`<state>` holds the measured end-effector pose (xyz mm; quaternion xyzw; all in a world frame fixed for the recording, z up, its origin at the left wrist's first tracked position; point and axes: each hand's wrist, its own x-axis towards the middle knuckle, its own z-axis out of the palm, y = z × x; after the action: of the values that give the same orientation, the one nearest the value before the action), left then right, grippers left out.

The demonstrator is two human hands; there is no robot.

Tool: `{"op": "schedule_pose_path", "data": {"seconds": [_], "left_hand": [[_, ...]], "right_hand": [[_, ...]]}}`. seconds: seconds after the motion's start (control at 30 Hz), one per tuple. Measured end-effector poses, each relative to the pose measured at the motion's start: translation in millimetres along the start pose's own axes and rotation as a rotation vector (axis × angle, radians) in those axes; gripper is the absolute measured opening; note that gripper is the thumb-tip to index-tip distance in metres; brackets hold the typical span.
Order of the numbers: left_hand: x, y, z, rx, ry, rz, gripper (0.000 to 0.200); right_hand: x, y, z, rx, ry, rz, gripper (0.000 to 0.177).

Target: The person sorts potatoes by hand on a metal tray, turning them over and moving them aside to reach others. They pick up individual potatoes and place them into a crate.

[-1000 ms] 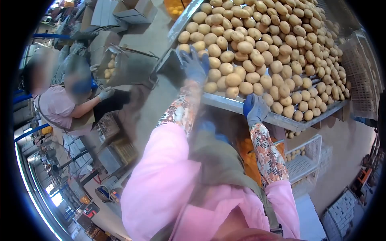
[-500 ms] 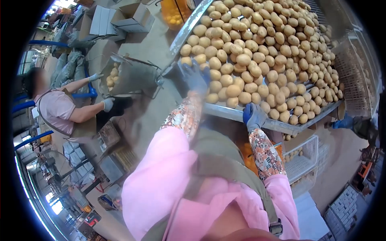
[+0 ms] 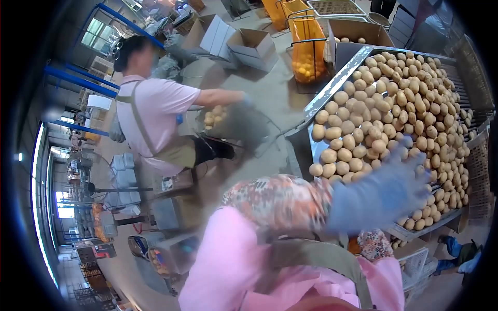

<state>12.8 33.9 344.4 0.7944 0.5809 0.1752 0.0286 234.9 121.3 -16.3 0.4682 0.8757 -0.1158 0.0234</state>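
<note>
Many potatoes (image 3: 415,98) lie spread over a metal-rimmed sorting table (image 3: 337,85). My left hand (image 3: 386,189), in a blue-grey glove, reaches across the table's near side over the potatoes. Its fingers look spread apart, though motion blurs them, and no potato shows in its grasp. A floral oversleeve (image 3: 280,202) covers that forearm. Of my right arm, only a floral cuff (image 3: 376,244) and pink sleeve show by the near edge; my left glove hides the right hand.
At left, a person (image 3: 155,114) in a pink shirt and apron reaches to a sack (image 3: 254,124) beside potatoes. An orange mesh bag (image 3: 306,52) and open cardboard boxes (image 3: 251,49) stand beyond. A white crate (image 3: 415,267) is low right, near another person's blue-clad limb (image 3: 451,249).
My left hand has swung right from the table's left corner to above the potatoes. My right hand, earlier on the near rim, is now hidden. The view has turned left.
</note>
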Motion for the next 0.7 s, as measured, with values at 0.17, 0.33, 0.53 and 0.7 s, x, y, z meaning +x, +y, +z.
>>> {"op": "schedule_pose_path", "data": {"seconds": [0.17, 0.33, 0.53, 0.7], "left_hand": [[22, 61, -31, 0.324, -0.047, 0.102, 0.037], [35, 77, -8, 0.283, -0.118, 0.189, 0.033], [59, 85, 15, 0.158, -0.185, 0.228, 0.029], [88, 96, 52, 0.019, -0.272, 0.345, 0.027]], "right_hand": [[0, -2, 4, 0.007, 0.031, -0.010, 0.021], [-3, 3, 7, 0.017, 0.044, -0.029, 0.021], [-6, 11, 13, 0.021, 0.050, -0.037, 0.022], [-3, 14, 17, 0.016, 0.088, -0.022, 0.022]]}}
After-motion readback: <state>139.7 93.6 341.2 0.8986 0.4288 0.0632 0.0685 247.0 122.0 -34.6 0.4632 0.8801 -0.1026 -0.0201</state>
